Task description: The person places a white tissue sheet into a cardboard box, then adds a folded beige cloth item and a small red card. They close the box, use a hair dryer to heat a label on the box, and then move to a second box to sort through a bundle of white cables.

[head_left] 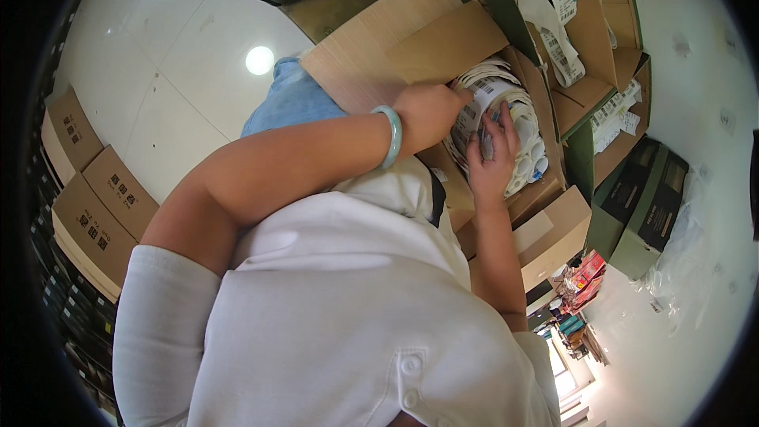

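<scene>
Rolled strips of white printed labels [492, 88] fill an open cardboard box [541, 122] in front of me. My left hand [429, 115], with a pale green bangle [389, 136] at its wrist, reaches in at the left side of the box. Its fingers curl closed on the edge of the labels, and the fingertips are partly hidden. From the other side, my right hand [494, 154] lies over the rolls with its fingers apart and touching the paper.
A raised cardboard flap [447, 43] borders the box. Beyond stands another box [597, 28] holding loose label strips [557, 39]. Dark green boxes [644, 205] and clear plastic wrap [684, 249] lie at right. Brown cartons [99, 205] stand at far left on the tiled floor [190, 71].
</scene>
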Available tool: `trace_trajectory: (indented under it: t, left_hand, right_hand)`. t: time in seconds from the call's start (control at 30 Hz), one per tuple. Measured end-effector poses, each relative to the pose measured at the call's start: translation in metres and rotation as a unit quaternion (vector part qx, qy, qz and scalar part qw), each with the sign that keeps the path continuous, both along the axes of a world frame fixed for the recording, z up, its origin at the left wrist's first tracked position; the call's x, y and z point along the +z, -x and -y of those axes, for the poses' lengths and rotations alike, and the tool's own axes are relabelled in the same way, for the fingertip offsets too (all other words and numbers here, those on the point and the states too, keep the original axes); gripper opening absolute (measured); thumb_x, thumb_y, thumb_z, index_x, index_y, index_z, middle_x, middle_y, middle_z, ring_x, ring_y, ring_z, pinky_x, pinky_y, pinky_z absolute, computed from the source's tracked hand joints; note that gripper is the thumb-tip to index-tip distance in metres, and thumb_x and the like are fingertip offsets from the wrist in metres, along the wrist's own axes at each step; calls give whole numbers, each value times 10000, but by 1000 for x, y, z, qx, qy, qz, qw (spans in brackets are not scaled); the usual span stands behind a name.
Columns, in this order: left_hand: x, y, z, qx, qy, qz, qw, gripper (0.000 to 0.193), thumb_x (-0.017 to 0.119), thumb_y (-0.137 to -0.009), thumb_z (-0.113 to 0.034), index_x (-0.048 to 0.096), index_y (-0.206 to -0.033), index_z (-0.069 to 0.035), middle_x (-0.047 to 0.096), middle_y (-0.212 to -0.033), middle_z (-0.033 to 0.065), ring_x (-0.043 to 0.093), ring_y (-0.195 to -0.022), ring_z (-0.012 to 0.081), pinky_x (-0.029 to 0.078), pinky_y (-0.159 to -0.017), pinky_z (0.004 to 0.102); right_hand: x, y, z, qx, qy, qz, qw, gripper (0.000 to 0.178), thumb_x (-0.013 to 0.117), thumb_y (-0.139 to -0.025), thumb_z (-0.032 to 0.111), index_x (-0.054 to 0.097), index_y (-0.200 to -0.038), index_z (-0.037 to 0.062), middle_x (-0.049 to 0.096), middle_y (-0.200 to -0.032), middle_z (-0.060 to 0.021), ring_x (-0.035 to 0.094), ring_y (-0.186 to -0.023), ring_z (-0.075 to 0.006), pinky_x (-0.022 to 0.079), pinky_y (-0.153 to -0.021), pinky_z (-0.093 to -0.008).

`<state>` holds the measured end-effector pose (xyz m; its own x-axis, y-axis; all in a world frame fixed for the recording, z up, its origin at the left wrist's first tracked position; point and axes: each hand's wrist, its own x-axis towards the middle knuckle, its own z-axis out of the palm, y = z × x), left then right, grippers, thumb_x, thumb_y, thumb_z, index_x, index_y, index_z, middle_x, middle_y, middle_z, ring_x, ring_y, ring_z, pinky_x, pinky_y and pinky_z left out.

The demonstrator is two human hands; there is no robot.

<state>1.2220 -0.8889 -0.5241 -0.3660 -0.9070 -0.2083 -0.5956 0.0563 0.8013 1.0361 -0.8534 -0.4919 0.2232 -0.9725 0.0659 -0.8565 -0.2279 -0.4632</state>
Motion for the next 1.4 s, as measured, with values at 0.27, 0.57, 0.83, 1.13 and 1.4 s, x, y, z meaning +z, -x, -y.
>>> trace_trajectory:
  t: [0.27, 0.57, 0.83, 1.13, 1.4]
  left_hand:
    - [7, -2, 2, 19, 4, -20, 1000, 191, 582, -921, -242, 597, -1044, -97, 678, -773, 194, 679, -726, 391, 546, -620, 494]
    - [9, 0, 3, 22, -15, -4, 1000, 295, 620, -922, -364, 586, -1049, -100, 690, -839, 178, 680, -810, 396, 547, -677, 495]
    - [17, 0, 7, 25, -42, 6, 999, 270, 630, -916, -329, 587, -1064, -106, 696, -857, 178, 679, -825, 397, 542, -692, 497]
    - [16, -4, 4, 28, -33, -14, 999, 197, 612, -901, -222, 590, -1060, -108, 686, -830, 192, 672, -799, 407, 537, -683, 514]
    - [14, -7, 2, 27, -17, -29, 999, 172, 610, -827, -155, 590, -986, -94, 688, -815, 190, 677, -791, 402, 547, -682, 511]
  right_hand:
    - [4, -2, 2, -12, -29, 35, 999, 340, 682, -803, 47, 662, -1143, 58, 438, -1485, -155, 488, -1236, -339, 392, -1061, -427]
    - [-3, -4, 0, -13, -17, 21, 1000, 448, 779, -755, 123, 683, -1188, 180, 418, -1499, -136, 500, -1176, -322, 389, -1028, -417]
    - [-2, -3, 0, -14, -40, -7, 999, 489, 810, -733, 171, 682, -1203, 216, 382, -1522, -129, 494, -1199, -320, 362, -1038, -427]
    - [-3, -9, -1, -49, -15, 8, 999, 478, 775, -748, 73, 662, -1204, 158, 405, -1493, -146, 531, -1146, -313, 428, -1011, -410]
    - [1, -8, 1, -41, 2, 34, 999, 465, 744, -738, 35, 658, -1190, 110, 471, -1445, -137, 526, -1161, -310, 442, -1008, -406]
